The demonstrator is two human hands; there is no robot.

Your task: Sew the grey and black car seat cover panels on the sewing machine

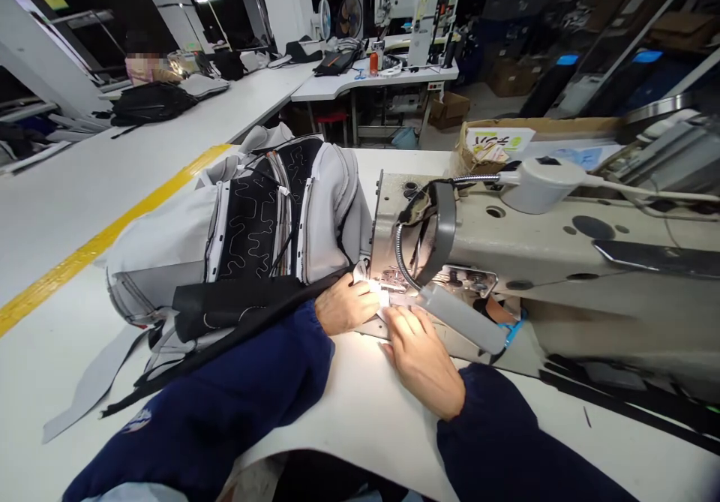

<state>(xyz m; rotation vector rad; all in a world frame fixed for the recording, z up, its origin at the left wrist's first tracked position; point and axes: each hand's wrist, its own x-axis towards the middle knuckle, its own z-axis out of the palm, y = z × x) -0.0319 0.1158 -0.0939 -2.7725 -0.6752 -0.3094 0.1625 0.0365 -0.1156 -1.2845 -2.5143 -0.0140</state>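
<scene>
My left hand (349,305) is closed at the end of a sewing machine (484,239), its fingers on the edge of a grey and black bag piece (259,220). My right hand (421,359) lies beside it, fingers bent and pressed together under the machine's lamp (464,318). Between the fingertips a small white scrap (384,298) shows brightly lit; what the right fingers pinch is hidden. A long black strip (225,352) runs along my left forearm towards the left hand. The bag piece is bunched up on the table, with pale wavy stitching on its black panels.
A yellow tape line (112,235) crosses the white table at left. Behind the machine stands an open cardboard box (489,149) with papers. Farther back are another sewing machine (419,18), an orange thread spool (373,64), a black bag (154,104) and a person (147,69).
</scene>
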